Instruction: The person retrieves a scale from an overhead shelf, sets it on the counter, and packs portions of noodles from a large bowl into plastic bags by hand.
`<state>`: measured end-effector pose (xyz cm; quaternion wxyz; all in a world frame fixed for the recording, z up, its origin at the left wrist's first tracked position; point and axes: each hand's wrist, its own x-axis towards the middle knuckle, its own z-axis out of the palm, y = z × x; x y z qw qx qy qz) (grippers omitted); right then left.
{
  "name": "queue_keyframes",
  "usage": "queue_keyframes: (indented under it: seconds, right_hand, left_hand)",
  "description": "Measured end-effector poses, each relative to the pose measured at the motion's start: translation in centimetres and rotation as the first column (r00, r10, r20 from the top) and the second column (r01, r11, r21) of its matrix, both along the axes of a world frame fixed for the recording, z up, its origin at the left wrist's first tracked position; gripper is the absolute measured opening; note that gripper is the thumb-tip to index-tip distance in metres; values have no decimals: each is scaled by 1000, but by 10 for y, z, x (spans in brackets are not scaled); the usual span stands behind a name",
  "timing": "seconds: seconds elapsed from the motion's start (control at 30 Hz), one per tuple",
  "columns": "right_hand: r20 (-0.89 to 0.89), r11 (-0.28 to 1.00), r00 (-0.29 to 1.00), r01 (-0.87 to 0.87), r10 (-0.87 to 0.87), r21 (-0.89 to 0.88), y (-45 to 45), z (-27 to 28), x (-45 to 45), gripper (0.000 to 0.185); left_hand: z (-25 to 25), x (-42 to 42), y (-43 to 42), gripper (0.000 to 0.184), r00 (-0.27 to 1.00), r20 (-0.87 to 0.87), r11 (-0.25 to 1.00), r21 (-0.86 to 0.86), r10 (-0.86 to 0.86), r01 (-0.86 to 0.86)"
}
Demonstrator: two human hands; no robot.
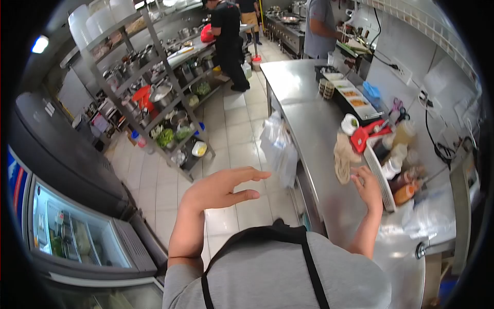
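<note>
My left hand is raised over the tiled floor, thumb and fingers apart, with nothing between them. Over the steel counter, my right hand has its fingers spread and slightly bent, and it looks empty. Nearest to it are a crumpled beige cloth and a white basket packed with sauce bottles. An orange-filled bottle lies at the basket's near end. Whether my right fingertips touch the cloth I cannot tell.
A steel counter runs ahead on my right, with a plastic bag hanging from its side. Topping trays stand by the wall. Left are a loaded shelf rack and a glass-door fridge. Several people stand farther off.
</note>
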<state>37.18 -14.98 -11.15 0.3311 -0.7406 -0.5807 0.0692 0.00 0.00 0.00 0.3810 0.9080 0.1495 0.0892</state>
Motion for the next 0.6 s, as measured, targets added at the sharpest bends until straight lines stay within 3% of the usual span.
queue_keyframes:
  seconds: [0.07, 0.1, 0.13, 0.27, 0.33, 0.43, 0.5, 0.6]
  right_hand:
    - [-20, 1000, 1000, -19, 19, 2, -1, -4, -3, 23]
    - [-52, 999, 999, -10, 11, 33, 76, 4, 9, 23]
    - [-34, 1000, 999, -4, 5, 29, 88, 7, 14, 23]
    - [-22, 999, 999, 34, -35, -40, 112, 13, 30, 22]
    - [-23, 998, 998, 55, -56, -26, 115, 20, 33, 23]
    - [-18, 965, 965, 262, -262, 11, 107, 27, 43, 23]
    - [36, 901, 901, 430, -432, 56, 99, 32, 44, 23]
    - [51, 773, 774, 622, -631, 126, 85, 39, 29, 24]
  left_hand:
    - [-6, 9, 10, 37, 987, 136, 996, 35, -85, 81]
    - [23, 35, 91, 35, 983, 138, 992, 37, -122, 118]
    - [24, 49, 110, 34, 970, 193, 988, 12, -151, 151]
    - [33, 101, 187, 27, 897, 392, 973, -20, -203, 229]
    - [47, 129, 232, 26, 868, 433, 969, 73, -244, 236]
    - [86, 180, 291, 24, 868, 461, 983, 115, -182, 145]
    - [118, 227, 334, 29, 818, 563, 989, -15, -114, 148]
    - [167, 321, 402, 33, 630, 768, 952, -95, -116, 291]
